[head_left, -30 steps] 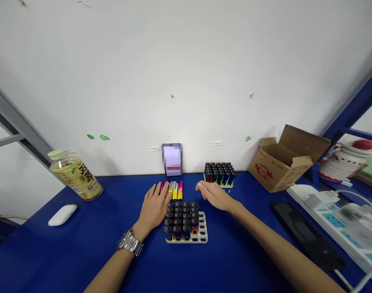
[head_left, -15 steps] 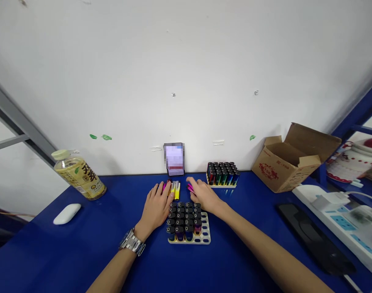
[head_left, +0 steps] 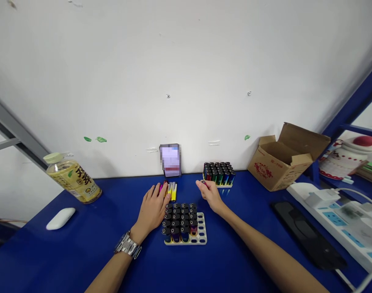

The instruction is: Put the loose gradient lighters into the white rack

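My left hand (head_left: 152, 208), a metal watch (head_left: 127, 245) on its wrist, lies flat with the fingers stretched out, touching a small group of loose lighters. The yellow lighters (head_left: 173, 193) show beside its thumb; magenta and red ones are partly under the fingers. My right hand (head_left: 212, 197) is closed around a magenta lighter (head_left: 205, 183), of which only the dark end shows above the fist. Between my forearms stands a white holder (head_left: 201, 240) with oval holes. Upright black-topped lighters (head_left: 179, 221) fill its left columns; the rightmost column has open holes.
A second rack of lighters (head_left: 219, 174) stands near the wall, behind my right hand. A phone (head_left: 170, 160) leans on the wall. Right: an open carton (head_left: 274, 162), a black phone-like slab (head_left: 306, 234), a power strip (head_left: 335, 219). Left: a drink bottle (head_left: 75, 179), a white case (head_left: 60, 218).
My right hand has lifted the magenta lighter from beside the loose ones and moved right, its fingers now curled into a fist around it. The left hand stays on the loose lighters.
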Tool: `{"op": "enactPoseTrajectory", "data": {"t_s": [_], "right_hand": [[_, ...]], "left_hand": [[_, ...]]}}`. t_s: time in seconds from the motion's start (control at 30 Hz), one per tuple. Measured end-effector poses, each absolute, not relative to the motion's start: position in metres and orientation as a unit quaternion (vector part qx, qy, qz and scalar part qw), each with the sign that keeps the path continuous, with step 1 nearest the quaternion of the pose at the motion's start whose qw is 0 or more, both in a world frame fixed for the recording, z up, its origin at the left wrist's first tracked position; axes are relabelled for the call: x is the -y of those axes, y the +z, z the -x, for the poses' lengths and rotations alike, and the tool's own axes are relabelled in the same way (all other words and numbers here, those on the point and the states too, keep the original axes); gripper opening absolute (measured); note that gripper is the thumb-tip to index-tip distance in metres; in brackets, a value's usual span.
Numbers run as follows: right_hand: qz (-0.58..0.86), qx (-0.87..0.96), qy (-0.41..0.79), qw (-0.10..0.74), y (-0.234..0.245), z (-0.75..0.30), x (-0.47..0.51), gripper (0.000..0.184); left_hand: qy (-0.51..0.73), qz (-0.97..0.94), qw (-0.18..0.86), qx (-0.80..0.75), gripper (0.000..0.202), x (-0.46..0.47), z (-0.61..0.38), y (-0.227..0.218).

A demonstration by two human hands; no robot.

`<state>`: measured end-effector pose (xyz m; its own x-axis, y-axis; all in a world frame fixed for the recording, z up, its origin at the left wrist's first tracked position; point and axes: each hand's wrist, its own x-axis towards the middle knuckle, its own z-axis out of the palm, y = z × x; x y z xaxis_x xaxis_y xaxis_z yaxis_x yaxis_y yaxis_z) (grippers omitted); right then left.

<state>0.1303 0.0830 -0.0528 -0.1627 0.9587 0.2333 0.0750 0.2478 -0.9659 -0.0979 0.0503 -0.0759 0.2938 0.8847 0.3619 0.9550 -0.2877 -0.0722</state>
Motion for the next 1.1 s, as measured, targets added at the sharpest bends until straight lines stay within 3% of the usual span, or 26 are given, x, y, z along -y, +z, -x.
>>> {"op": "enactPoseTrajectory", "data": {"t_s": [0.17,0.67,0.93,1.1], "right_hand": [[0.505,0.593,0.375,0.503,-0.056,-0.131,-0.086,0.043],[0.516,0.586,0.353,0.516,-0.054,-0.131,-0.085,0.044],[0.378,0.624,0.482,0.485,-0.051,-0.134,-0.072,0.052],[0.371,0.706,0.394,0.458,-0.033,-0.147,-0.054,0.039]], "left_hand": [[-0.137,0.783,0.135,0.591,0.051,-0.050,0.097,-0.076],[-0.130,0.790,0.147,0.581,0.050,-0.051,0.099,-0.077],[-0.139,0.797,0.153,0.568,0.049,-0.052,0.101,-0.078],[-0.144,0.789,0.149,0.578,0.049,-0.051,0.098,-0.077]]}}
